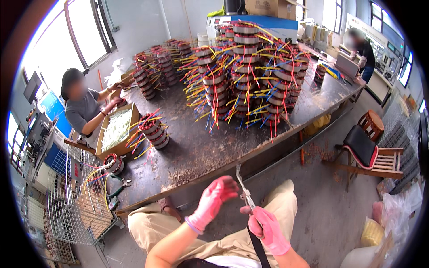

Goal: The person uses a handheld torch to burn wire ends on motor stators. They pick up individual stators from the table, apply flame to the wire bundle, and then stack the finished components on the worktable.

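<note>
My right hand [269,228], in a pink glove, is closed around the lower end of a long, thin, silver-grey metal tool [246,193]. Its narrow tip points up toward the table's front edge; the exact kind cannot be made out. My left hand [214,198], also pink-gloved, is raised just left of the tool, fingers stretched and slightly bent, somewhat blurred, with nothing seen in it. Beyond both hands stands the dark worktable [196,154]. On its near left lie a small stack of wound stator cores [154,132], a single stator [113,164] and pliers [119,186].
Tall stator stacks [241,76] with red, blue and yellow leads fill the table's middle. At left a person [85,107] works beside a cardboard box [117,129] of pale pieces. A wire cage [76,205] stands lower left, a wooden chair [371,152] at right. Another person [364,56] stands far right.
</note>
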Action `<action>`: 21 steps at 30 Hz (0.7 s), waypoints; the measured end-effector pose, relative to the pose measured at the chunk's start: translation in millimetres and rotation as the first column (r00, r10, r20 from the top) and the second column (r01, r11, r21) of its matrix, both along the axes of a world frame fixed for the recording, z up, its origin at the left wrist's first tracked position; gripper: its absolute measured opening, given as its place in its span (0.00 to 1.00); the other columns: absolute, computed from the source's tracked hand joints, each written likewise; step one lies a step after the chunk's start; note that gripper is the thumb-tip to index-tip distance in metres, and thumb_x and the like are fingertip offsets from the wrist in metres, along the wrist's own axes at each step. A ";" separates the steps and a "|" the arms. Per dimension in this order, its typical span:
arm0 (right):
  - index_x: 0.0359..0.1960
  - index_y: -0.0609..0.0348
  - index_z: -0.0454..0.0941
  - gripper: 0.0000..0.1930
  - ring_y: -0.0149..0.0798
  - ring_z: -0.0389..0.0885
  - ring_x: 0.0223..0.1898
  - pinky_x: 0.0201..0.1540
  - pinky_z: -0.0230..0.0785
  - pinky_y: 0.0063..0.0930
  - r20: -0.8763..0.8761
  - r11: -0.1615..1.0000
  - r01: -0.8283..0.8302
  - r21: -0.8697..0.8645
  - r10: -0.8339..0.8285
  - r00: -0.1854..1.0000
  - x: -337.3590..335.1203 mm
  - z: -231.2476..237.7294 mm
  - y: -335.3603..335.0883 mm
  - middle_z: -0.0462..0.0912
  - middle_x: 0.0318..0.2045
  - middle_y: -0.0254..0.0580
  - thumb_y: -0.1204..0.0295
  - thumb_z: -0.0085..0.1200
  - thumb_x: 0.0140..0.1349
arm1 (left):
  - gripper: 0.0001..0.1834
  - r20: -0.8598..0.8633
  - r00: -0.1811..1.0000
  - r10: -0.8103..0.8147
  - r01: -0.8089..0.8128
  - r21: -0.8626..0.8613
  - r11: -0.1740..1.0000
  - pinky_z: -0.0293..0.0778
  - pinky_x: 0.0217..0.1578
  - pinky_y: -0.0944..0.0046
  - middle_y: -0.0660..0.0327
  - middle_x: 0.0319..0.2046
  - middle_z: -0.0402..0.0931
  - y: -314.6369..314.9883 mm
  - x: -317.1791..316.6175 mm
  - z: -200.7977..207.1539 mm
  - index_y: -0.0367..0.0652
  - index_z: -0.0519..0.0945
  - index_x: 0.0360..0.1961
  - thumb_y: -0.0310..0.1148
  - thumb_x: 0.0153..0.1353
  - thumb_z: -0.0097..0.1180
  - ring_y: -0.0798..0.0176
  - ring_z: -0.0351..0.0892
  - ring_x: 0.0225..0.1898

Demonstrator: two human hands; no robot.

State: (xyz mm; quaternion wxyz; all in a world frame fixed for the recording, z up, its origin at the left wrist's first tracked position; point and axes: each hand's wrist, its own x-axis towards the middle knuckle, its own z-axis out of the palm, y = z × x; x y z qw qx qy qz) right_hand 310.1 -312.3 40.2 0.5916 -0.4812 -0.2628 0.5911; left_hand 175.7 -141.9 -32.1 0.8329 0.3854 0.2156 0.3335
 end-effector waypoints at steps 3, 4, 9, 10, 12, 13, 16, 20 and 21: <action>0.56 0.73 0.72 0.25 0.20 0.56 0.16 0.19 0.46 0.17 -0.057 0.995 0.094 -0.012 -0.095 0.994 6.6 2.0 -4.7 0.62 0.15 0.24 0.58 0.40 0.76 | 0.26 -0.231 0.947 0.223 -0.081 0.500 0.862 0.71 0.58 0.61 0.54 0.55 0.76 75.7 4.7 6.2 0.34 0.70 0.62 0.42 0.71 0.53 0.58 0.77 0.56; 0.56 0.72 0.72 0.25 0.19 0.56 0.17 0.19 0.46 0.16 -0.068 0.992 0.123 -0.009 -0.123 0.990 10.8 3.0 -6.5 0.64 0.16 0.24 0.58 0.41 0.76 | 0.29 -0.270 0.911 0.311 -0.088 0.611 0.786 0.69 0.60 0.60 0.52 0.57 0.75 102.2 11.0 8.5 0.33 0.69 0.63 0.43 0.69 0.56 0.56 0.75 0.58; 0.53 0.73 0.73 0.22 0.19 0.53 0.13 0.17 0.43 0.17 0.017 0.953 0.303 -0.007 -0.303 0.953 29.2 0.2 -10.8 0.60 0.12 0.24 0.61 0.40 0.76 | 0.51 -0.447 0.567 0.692 0.224 0.892 0.393 0.54 0.69 0.51 0.41 0.65 0.64 219.2 51.7 27.9 0.30 0.65 0.66 0.64 0.55 0.60 0.43 0.57 0.70; 0.53 0.73 0.73 0.22 0.19 0.53 0.13 0.17 0.42 0.17 0.008 0.946 0.325 -0.020 -0.325 0.946 33.1 0.1 -10.7 0.61 0.12 0.24 0.61 0.40 0.76 | 0.53 -0.469 0.534 0.704 0.240 0.882 0.406 0.54 0.69 0.51 0.40 0.66 0.64 233.0 61.5 28.5 0.29 0.64 0.66 0.65 0.54 0.60 0.43 0.57 0.70; 0.52 0.73 0.73 0.22 0.19 0.53 0.13 0.17 0.42 0.17 -0.011 0.927 0.371 -0.051 -0.372 0.928 43.9 -1.9 -10.9 0.61 0.12 0.24 0.60 0.40 0.76 | 0.56 -0.515 0.466 0.720 0.275 0.857 0.435 0.54 0.69 0.51 0.39 0.66 0.63 256.4 84.9 26.1 0.27 0.63 0.66 0.67 0.52 0.61 0.43 0.57 0.71; 0.52 0.74 0.72 0.23 0.19 0.53 0.13 0.17 0.41 0.18 0.011 0.918 0.395 -0.043 -0.394 0.919 47.7 -1.2 -9.5 0.61 0.12 0.24 0.59 0.41 0.76 | 0.62 -0.531 0.463 0.710 0.274 0.847 0.455 0.55 0.69 0.51 0.38 0.66 0.63 269.5 94.5 21.9 0.25 0.61 0.67 0.69 0.48 0.64 0.43 0.59 0.70; 0.52 0.74 0.72 0.24 0.20 0.53 0.13 0.18 0.42 0.19 0.015 0.897 0.441 -0.045 -0.440 0.898 59.3 -5.5 -8.5 0.60 0.12 0.24 0.58 0.42 0.76 | 0.50 -0.488 0.534 0.691 0.287 0.873 0.394 0.62 0.65 0.55 0.49 0.61 0.73 303.9 110.4 0.5 0.40 0.69 0.65 0.65 0.49 0.66 0.46 0.71 0.62; 0.53 0.75 0.71 0.25 0.21 0.54 0.14 0.19 0.43 0.19 0.036 0.884 0.459 -0.091 -0.457 0.889 70.0 -11.1 -6.7 0.59 0.11 0.26 0.57 0.42 0.76 | 0.44 -0.401 0.847 0.350 0.076 0.742 0.666 0.69 0.59 0.60 0.59 0.56 0.78 342.1 110.1 -18.2 0.41 0.70 0.63 0.44 0.46 0.77 0.61 0.76 0.56; 0.54 0.73 0.73 0.24 0.21 0.53 0.15 0.20 0.42 0.19 0.045 0.842 0.528 -0.111 -0.526 0.849 74.1 -6.6 -4.9 0.58 0.13 0.24 0.57 0.42 0.75 | 0.41 -0.459 0.785 0.415 0.071 0.733 0.676 0.70 0.58 0.60 0.59 0.55 0.79 334.5 125.3 -18.1 0.40 0.72 0.61 0.39 0.47 0.76 0.63 0.76 0.55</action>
